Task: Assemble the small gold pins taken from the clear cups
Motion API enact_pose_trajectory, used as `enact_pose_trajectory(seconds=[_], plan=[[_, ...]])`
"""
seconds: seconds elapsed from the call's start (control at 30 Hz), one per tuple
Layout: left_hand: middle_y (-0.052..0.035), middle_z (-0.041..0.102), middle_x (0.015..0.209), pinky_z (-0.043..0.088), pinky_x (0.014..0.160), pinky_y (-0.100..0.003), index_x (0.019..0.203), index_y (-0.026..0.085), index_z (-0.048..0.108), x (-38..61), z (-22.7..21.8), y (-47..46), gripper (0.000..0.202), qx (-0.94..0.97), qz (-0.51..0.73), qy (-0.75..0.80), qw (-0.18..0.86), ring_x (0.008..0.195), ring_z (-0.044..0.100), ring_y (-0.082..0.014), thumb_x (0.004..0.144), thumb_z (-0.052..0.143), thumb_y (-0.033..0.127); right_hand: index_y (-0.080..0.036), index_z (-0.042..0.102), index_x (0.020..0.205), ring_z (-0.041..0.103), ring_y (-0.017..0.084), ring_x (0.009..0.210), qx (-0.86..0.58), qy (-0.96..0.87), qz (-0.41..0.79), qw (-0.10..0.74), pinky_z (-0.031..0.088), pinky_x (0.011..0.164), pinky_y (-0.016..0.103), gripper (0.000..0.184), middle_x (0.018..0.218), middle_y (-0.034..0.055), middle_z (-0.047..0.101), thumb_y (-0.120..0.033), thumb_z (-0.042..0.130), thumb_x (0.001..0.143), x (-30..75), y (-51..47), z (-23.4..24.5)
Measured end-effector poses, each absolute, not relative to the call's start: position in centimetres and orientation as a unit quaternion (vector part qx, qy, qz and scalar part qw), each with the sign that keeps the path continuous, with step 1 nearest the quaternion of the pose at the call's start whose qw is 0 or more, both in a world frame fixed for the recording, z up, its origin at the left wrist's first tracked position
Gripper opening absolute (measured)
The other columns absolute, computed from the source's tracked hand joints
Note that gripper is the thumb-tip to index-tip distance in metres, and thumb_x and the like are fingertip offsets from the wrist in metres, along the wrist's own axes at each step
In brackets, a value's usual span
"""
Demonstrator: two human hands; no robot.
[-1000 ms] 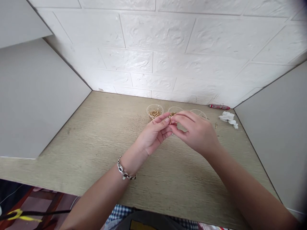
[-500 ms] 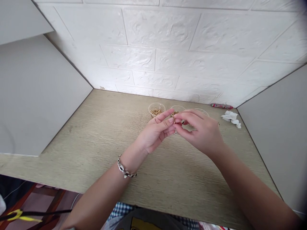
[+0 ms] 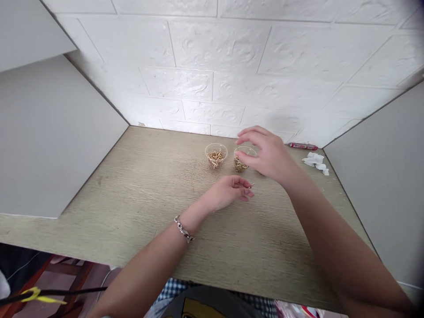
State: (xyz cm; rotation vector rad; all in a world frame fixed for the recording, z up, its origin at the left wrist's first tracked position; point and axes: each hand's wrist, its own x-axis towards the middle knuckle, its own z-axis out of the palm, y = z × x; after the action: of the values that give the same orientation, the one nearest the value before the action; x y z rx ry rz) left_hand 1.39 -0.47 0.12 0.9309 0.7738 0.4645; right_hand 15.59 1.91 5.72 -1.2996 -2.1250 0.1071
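Two small clear cups of tiny gold-coloured metal pieces stand near the back of the wooden table (image 3: 139, 194): a left cup (image 3: 216, 155) and a middle cup (image 3: 240, 162). My right hand (image 3: 268, 154) hovers over the middle cup. Its fingers are apart, the thumb is by the cup's right side, and nothing shows in it. My left hand (image 3: 230, 192) rests on the table in front of the cups, with a bracelet on the wrist. Its fingers are curled and pinch a tiny metal piece at the tips. Whatever stands behind my right hand is hidden.
A red pen-like stick (image 3: 303, 146) lies against the white brick wall at the back right, with crumpled white tissue (image 3: 316, 160) beside it. Grey panels (image 3: 49, 132) close in the table on the left and right. Red chair parts show below the front edge.
My hands were together in front of the cups, working on a small piece. They have parted: the right hand rose back over the middle cup and the left hand dropped to the table.
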Motion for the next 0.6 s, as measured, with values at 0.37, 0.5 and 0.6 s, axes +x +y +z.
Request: enact_pose_trajectory(seconds=[0.37,0.5,0.6], plan=[[-0.0056,0.066,0.071,0.046,0.070,-0.026,0.073,0.012,0.057,1.5,0.3,-0.4,0.006,0.462,0.210,0.380,0.773,0.066,0.061,-0.0108,0.074,0.057,0.006,-0.022,0.067,0.098,0.055,0.021,0.107,-0.524,-0.815,0.122,0.214,0.043,0.091,0.039,0.026,0.126,0.0059,0.052,-0.017,0.048,0.081,14.7,5.3,5.7],[-0.0045,0.066,0.070,0.045,0.069,-0.025,0.073,0.012,0.057,1.5,0.2,-0.5,0.004,0.462,0.224,0.365,0.776,0.064,0.061,-0.0097,0.074,0.060,0.009,-0.024,0.067,0.092,0.051,0.026,0.113,-0.625,-0.736,0.056,0.253,0.043,0.089,0.043,0.019,0.121,0.0045,0.056,-0.028,0.053,0.079,19.7,2.7,7.7],[-0.0032,0.067,0.069,0.043,0.063,-0.021,0.078,0.013,0.057,1.6,0.0,-0.5,0.010,0.463,0.255,0.363,0.767,0.059,0.060,-0.0079,0.072,0.065,0.013,-0.025,0.071,0.080,0.057,0.028,0.101,-0.691,-0.701,0.066,0.166,0.048,0.076,0.043,0.019,0.118,0.0052,0.059,-0.034,0.054,0.078,23.4,1.7,7.3]])
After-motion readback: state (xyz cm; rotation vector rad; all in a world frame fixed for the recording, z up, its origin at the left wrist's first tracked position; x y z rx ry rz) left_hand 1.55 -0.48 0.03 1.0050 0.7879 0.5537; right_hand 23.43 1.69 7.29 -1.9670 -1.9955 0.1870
